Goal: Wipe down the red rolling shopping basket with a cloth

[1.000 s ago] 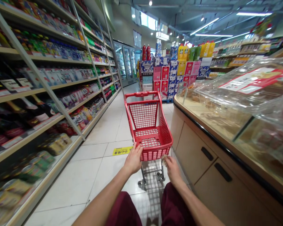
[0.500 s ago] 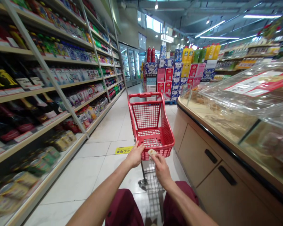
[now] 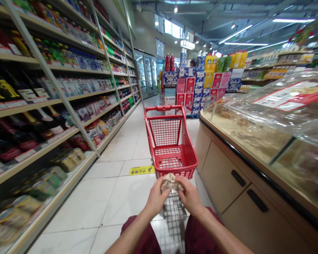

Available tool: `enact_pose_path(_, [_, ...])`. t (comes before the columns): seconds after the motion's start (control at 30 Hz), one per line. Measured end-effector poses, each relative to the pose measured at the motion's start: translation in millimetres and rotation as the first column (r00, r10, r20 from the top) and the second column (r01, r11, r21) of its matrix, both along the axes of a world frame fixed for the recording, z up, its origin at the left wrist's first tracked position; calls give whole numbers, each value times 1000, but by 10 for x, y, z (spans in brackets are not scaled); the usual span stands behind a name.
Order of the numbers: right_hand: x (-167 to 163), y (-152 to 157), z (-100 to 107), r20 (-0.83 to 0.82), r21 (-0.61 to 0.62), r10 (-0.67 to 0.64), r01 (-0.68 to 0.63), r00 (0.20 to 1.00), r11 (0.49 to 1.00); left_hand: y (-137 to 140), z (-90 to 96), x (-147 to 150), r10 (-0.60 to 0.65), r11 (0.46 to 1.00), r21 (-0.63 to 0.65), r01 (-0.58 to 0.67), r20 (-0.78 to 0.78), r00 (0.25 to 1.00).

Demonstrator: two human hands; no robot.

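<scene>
A crumpled pale cloth (image 3: 170,178) is held between the left hand (image 3: 156,195) and the right hand (image 3: 189,194), just in front of the near end of the red cart (image 3: 172,158). Both hands are partly closed, gripping opposite sides — contact with the cart cannot be determined. A yellow floor sticker (image 3: 141,170) lies left of the cart; stocked shelving (image 3: 69,97) stands farther left, a display case (image 3: 222,165) right.

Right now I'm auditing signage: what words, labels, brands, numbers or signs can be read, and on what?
"小心地滑": yellow floor sticker, appearing upside down.
Too blurred or small to read: red-and-white sign, stacked cartons, shelf labels.
</scene>
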State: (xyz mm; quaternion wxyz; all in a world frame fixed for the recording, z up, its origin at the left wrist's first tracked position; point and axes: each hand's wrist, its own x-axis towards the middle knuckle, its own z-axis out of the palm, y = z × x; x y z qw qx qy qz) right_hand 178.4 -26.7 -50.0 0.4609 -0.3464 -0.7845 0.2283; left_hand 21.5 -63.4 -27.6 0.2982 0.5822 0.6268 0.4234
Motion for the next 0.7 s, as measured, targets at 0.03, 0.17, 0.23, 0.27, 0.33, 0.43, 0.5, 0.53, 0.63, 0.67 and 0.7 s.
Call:
enact_pose_path(0.03, [-27, -8, 40, -71, -33, -52, 49, 996, 998, -47, -46, 67, -18, 997, -73, 22, 61, 998])
enact_pose_path(0.17, [-225, -107, -15, -246, -249, -348, 288, 905, 925, -158, -170, 303, -10, 985, -170, 27, 99, 995])
enact_pose_path(0.23, [-315, -189, -111, -244, -324, -381, 295, 892, 899, -199, -195, 379, 6, 985, -174, 9, 85, 996])
enact_pose_path(0.27, [-345, -228, -154, -230, -336, -347, 260, 909, 905, -220, -203, 399, 9, 985, -173, 8, 96, 995])
enact_pose_path(0.33, [-368, -284, -211, -186, -325, -231, 162, 955, 932, -262, -218, 397, -17, 987, -157, 44, 169, 985])
enact_pose_path(0.43, [-347, -297, -221, -121, -315, -115, 71, 986, 946, -294, -251, 301, -113, 979, -126, 159, 315, 942])
enact_pose_path(0.5, [-334, -280, -213, -86, -320, -53, 23, 995, 947, -284, -276, 209, -128, 965, -172, 198, 352, 927])
enact_pose_path(0.53, [-334, -272, -213, -67, -319, -19, -3, 998, 948, -271, -287, 165, -120, 957, -208, 203, 355, 927])
enact_pose_path(0.63, [-332, -249, -226, 4, -284, 77, -73, 997, 956, -219, -301, 54, -86, 938, -292, 184, 319, 944])
enact_pose_path(0.67, [-323, -230, -222, 27, -251, 96, -86, 995, 964, -195, -294, 21, -79, 936, -307, 175, 300, 951])
enact_pose_path(0.7, [-310, -198, -207, 49, -199, 93, -82, 994, 977, -165, -277, -12, -67, 934, -320, 157, 277, 959])
